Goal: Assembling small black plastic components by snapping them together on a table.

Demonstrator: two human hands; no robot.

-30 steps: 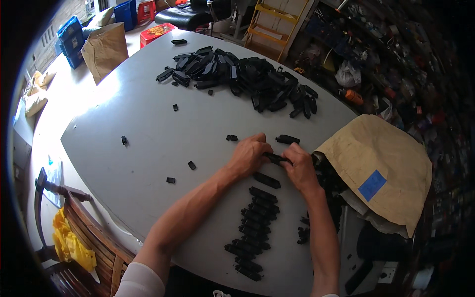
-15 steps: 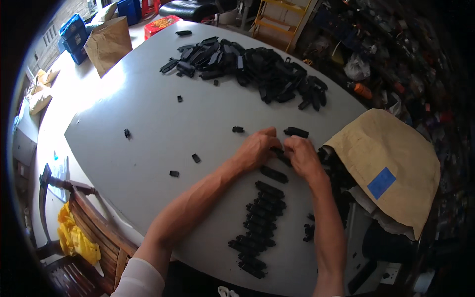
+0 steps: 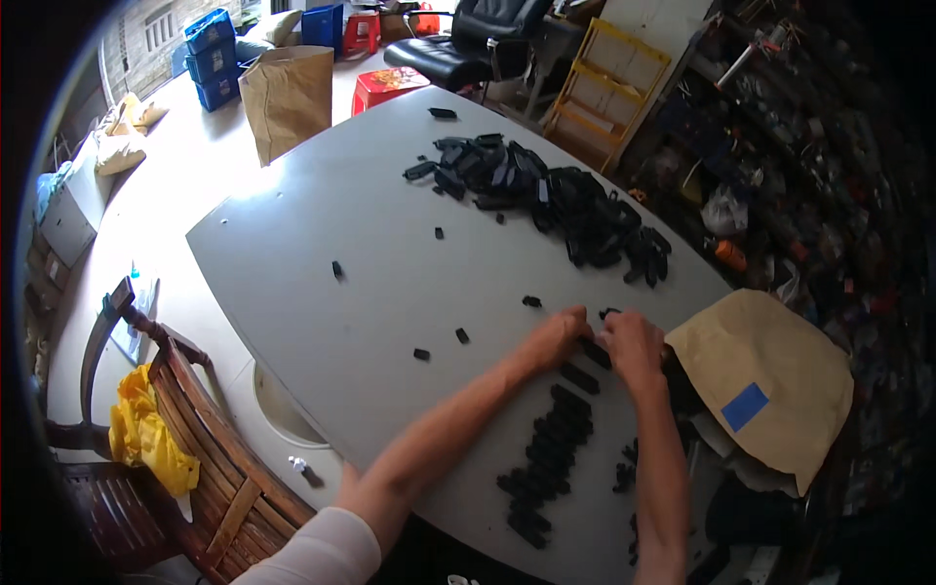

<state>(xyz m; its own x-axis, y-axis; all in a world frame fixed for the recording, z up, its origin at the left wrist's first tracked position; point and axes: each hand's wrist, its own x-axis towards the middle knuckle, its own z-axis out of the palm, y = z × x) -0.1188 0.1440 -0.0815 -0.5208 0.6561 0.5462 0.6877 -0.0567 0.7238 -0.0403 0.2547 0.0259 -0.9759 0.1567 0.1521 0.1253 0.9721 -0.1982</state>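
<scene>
My left hand (image 3: 560,339) and my right hand (image 3: 634,349) are close together over the right side of the table, fingers closed around a black elongated plastic part (image 3: 596,354). The fingers hide its ends. Just nearer to me lies a similar single black part (image 3: 580,378). Below that, a staggered column of black parts (image 3: 556,436) runs toward the near edge, between my forearms. Another dark part (image 3: 609,313) shows partly behind my right hand. A small black piece (image 3: 531,301) lies beyond my left hand.
A large heap of black parts (image 3: 585,210) covers the far side of the pale table (image 3: 322,322). Several small black pieces lie scattered at left. A brown paper bag (image 3: 770,380) with a blue patch stands at the right edge. A wooden chair (image 3: 210,444) is at lower left.
The view has shifted, so the table and its contents appear lower and further right. Both hands remain together at the black part, and their fingers have moved slightly.
</scene>
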